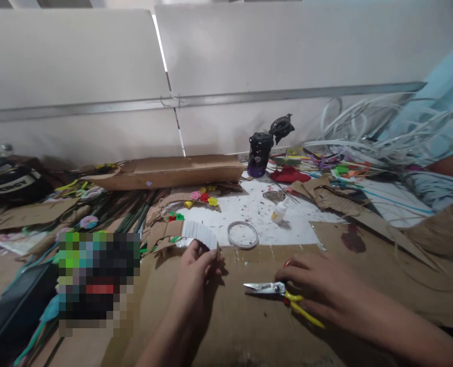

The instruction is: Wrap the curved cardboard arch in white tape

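Observation:
My left hand (198, 262) pinches the right end of a curved cardboard strip (169, 230), near its white lined paper section (199, 232). A pair of scissors (267, 288) with yellow handles lies low over the cardboard sheet, its blades pointing left and slightly apart. My right hand (314, 285) is curled over the handles, fingers and thumb around one of them; the hand hides part of that handle. Between and beyond my hands lies a pale ring (243, 235). Behind it to the right stands a small white glue bottle (279, 212).
Small coloured flowers (203, 198) sit behind the strip. A dark tumbler (259, 155) with its lid up stands by the wall panel, next to a long cardboard tray (176, 171). White strips (387, 127) tangle at right. Green stems and a black box (20, 316) lie left.

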